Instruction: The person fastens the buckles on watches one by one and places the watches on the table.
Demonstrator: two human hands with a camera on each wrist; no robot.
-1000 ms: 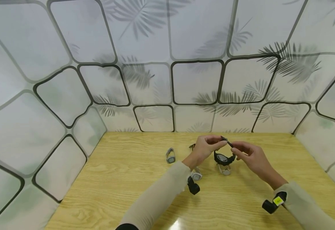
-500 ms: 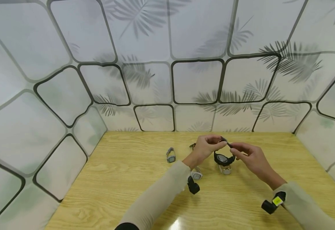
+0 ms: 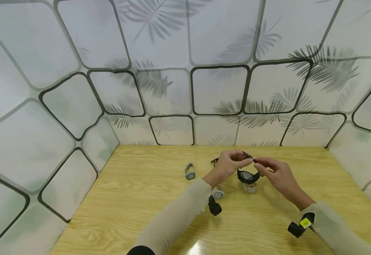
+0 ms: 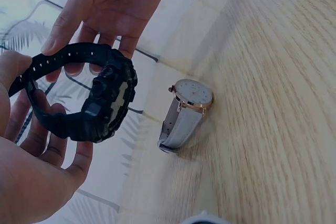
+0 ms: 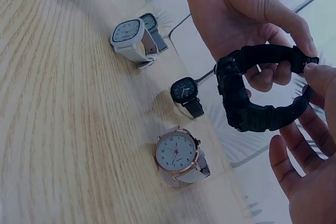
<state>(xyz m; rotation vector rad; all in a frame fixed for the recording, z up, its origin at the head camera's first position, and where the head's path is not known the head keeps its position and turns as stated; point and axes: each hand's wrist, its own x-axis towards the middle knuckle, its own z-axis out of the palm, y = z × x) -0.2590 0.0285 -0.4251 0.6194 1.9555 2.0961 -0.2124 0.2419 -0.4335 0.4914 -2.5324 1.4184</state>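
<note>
A black wristwatch [image 3: 248, 176] hangs above the table with its dial low and its strap looped upward. My left hand [image 3: 224, 165] pinches one end of the strap between thumb and fingers. The other strap length is pinched by my right hand [image 3: 277, 173]. In the left wrist view the watch's holed strap [image 4: 65, 53] meets the other end at my left thumb. Just below the held watch, a rose-gold-rimmed watch with a pale strap [image 5: 177, 152] stands on the table, touching neither hand. My fingers partly hide the buckle.
On the wood-grain table [image 3: 134, 198], a white square-faced watch [image 3: 218, 193] stands near my left wrist. Farther left is a grey watch [image 3: 190, 172]. A small black watch [image 5: 184, 91] is partly hidden behind my left hand in the head view. A patterned cloth wall [image 3: 217, 92] rises behind.
Both hands stay almost in place around the black wristwatch. The strap end at my left fingertips has tilted flatter, and my fingertips have drawn slightly closer together.
</note>
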